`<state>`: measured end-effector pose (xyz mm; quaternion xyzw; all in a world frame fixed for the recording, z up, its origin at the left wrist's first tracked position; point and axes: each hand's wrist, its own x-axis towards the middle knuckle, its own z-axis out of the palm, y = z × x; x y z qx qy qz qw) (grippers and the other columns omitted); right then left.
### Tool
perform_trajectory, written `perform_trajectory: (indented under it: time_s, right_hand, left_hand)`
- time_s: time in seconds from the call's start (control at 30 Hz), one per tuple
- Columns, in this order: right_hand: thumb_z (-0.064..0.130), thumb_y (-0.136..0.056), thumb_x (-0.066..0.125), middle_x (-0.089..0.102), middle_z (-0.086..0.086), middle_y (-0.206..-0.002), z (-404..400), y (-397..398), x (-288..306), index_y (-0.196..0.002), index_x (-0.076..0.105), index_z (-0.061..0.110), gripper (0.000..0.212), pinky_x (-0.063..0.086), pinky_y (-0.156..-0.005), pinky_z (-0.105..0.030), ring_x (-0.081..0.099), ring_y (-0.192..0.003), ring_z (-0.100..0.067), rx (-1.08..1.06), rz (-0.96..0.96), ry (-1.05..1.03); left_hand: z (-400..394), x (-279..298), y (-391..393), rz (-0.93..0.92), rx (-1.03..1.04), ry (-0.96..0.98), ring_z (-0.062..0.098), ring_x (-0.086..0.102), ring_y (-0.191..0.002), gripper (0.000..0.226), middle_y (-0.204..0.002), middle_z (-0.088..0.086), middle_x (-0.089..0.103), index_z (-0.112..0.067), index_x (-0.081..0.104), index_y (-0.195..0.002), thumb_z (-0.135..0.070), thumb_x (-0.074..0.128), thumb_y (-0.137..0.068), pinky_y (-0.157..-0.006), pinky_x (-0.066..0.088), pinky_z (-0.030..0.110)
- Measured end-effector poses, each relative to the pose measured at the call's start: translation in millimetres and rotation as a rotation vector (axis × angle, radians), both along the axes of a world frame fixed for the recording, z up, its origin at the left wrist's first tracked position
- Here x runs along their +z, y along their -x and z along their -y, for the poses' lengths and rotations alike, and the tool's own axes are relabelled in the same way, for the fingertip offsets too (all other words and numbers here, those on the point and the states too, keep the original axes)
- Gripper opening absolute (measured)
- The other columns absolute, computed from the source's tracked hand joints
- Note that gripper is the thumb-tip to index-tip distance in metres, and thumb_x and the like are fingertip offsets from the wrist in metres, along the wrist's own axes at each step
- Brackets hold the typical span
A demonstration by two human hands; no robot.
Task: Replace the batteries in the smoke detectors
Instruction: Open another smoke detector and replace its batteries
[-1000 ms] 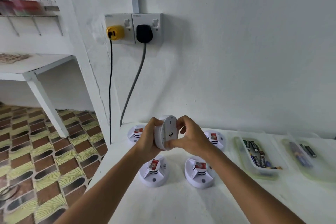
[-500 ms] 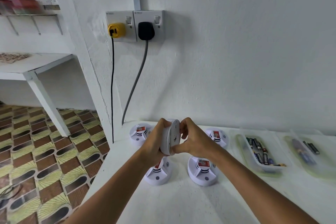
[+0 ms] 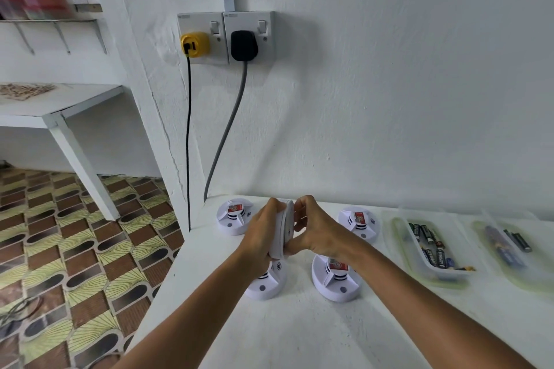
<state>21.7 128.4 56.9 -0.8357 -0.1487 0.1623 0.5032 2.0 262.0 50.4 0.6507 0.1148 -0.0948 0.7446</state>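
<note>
Both hands, left (image 3: 263,234) and right (image 3: 317,231), grip one smoke detector (image 3: 283,231) edge-on above the table (image 3: 299,332), seemingly to twist it open.

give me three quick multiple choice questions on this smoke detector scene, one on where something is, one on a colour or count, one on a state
1. Where is the tray of batteries?
A. on the floor
B. right of the detectors on the counter
C. on the wall shelf

2. How many smoke detectors lie on the counter, apart from the held one?
A. two
B. four
C. six

3. How is the held detector kept?
A. flat on the counter
B. on edge between both hands
C. hung on the wall

Answers:
1 B, the tray sits right of the detectors.
2 B, four white discs lie around the hands.
3 B, the left hand and right hand grip it edgewise.
</note>
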Motion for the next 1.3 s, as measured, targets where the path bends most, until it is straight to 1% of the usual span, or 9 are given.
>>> perform_trajectory:
  time_s: [0.3, 0.4, 0.63, 0.73, 0.87, 0.97, 1.07, 1.17, 1.3]
  right_hand:
    - [0.003, -0.064, 0.084, 0.039, 0.003, -0.096, 1.3, 3.5, 2.8, -0.106, 0.033, 0.014, 0.067, 0.043, -0.067, -0.02, 0.043, -0.082, -0.009, 0.005, 0.063, 0.01]
    - [0.008, -0.064, 0.085, 0.039, 0.001, -0.099, 1.8, 4.9, 2.8, -0.106, 0.033, 0.013, 0.067, 0.041, -0.066, -0.02, 0.043, -0.081, -0.008, 0.009, 0.078, 0.039]
    - [0.013, -0.061, 0.087, 0.039, -0.002, -0.104, 2.1, 8.6, 2.3, -0.107, 0.032, 0.014, 0.072, 0.041, -0.067, -0.02, 0.044, -0.084, -0.008, 0.029, 0.129, 0.092]
    - [0.013, -0.063, 0.085, 0.042, -0.004, -0.114, 3.9, 6.8, 7.1, -0.115, 0.034, 0.015, 0.073, 0.046, -0.074, -0.022, 0.048, -0.092, -0.012, 0.045, 0.154, 0.092]
    - [0.014, -0.07, 0.081, 0.049, 0.001, -0.123, 4.0, 5.4, 18.5, -0.126, 0.047, 0.021, 0.067, 0.052, -0.086, -0.027, 0.053, -0.103, -0.012, -0.022, 0.118, -0.069]
    - [0.024, -0.072, 0.083, 0.051, 0.002, -0.119, -5.4, 12.0, 18.3, -0.127, 0.055, 0.022, 0.062, 0.046, -0.083, -0.016, 0.054, -0.099, -0.006, -0.113, 0.271, -0.078]
    - [0.024, -0.068, 0.086, 0.053, -0.001, -0.114, -14.9, 16.9, 14.9, -0.125, 0.059, 0.018, 0.064, 0.043, -0.083, -0.013, 0.054, -0.096, -0.007, -0.177, 0.391, -0.082]
    - [0.023, -0.061, 0.09, 0.057, 0.002, -0.105, -14.8, 12.4, 20.9, -0.115, 0.059, 0.017, 0.063, 0.044, -0.074, -0.015, 0.053, -0.088, -0.007, -0.183, 0.338, -0.083]
    - [0.019, -0.057, 0.092, 0.052, 0.004, -0.084, -12.6, 7.5, 32.9, -0.101, 0.052, 0.017, 0.059, 0.045, -0.062, -0.022, 0.049, -0.072, -0.01, -0.103, 0.17, -0.056]
  left_hand:
    - [1.4, 6.5, -1.5, -0.018, -0.005, 0.012, 0.024, 0.054, -0.074, 0.034, -0.078, 0.011, 0.059, -0.014, 0.066, -0.084, -0.041, 0.045, -0.087, -0.057, 0.043, 0.03]
    - [1.0, 8.0, -1.0, -0.064, -0.034, 0.033, 0.024, 0.052, -0.07, 0.034, -0.074, 0.01, 0.056, -0.014, 0.065, -0.077, -0.042, 0.045, -0.084, -0.056, 0.043, 0.029]
    - [2.5, 9.8, 1.9, -0.167, -0.059, 0.093, 0.022, 0.052, -0.067, 0.033, -0.068, 0.008, 0.056, -0.014, 0.062, -0.073, -0.042, 0.046, -0.083, -0.061, 0.042, 0.03]
    - [0.6, 11.9, 2.6, -0.136, -0.057, 0.198, 0.022, 0.053, -0.068, 0.034, -0.068, 0.008, 0.057, -0.013, 0.062, -0.073, -0.04, 0.044, -0.084, -0.064, 0.041, 0.032]
    - [-5.9, 10.7, 0.2, 0.0, -0.086, 0.452, 0.023, 0.062, -0.08, 0.044, -0.091, 0.011, 0.065, -0.01, 0.069, -0.092, -0.04, 0.036, -0.085, -0.072, 0.044, 0.035]
    - [-8.2, 9.2, 1.9, 0.079, -0.143, 0.577, 0.022, 0.068, -0.086, 0.052, -0.096, 0.013, 0.069, -0.008, 0.072, -0.095, -0.039, 0.03, -0.089, -0.074, 0.051, 0.037]
    - [-9.8, 9.2, 4.3, 0.115, -0.166, 0.619, 0.022, 0.068, -0.085, 0.055, -0.093, 0.012, 0.069, -0.009, 0.074, -0.089, -0.039, 0.027, -0.09, -0.073, 0.053, 0.037]
    - [-10.0, 8.3, 6.8, 0.105, -0.156, 0.629, 0.023, 0.068, -0.086, 0.055, -0.097, 0.013, 0.069, -0.009, 0.074, -0.094, -0.04, 0.028, -0.09, -0.079, 0.049, 0.04]
    - [-10.3, 6.9, 8.5, 0.081, -0.128, 0.568, 0.023, 0.063, -0.077, 0.051, -0.09, 0.012, 0.066, -0.008, 0.071, -0.094, -0.038, 0.029, -0.089, -0.07, 0.047, 0.036]
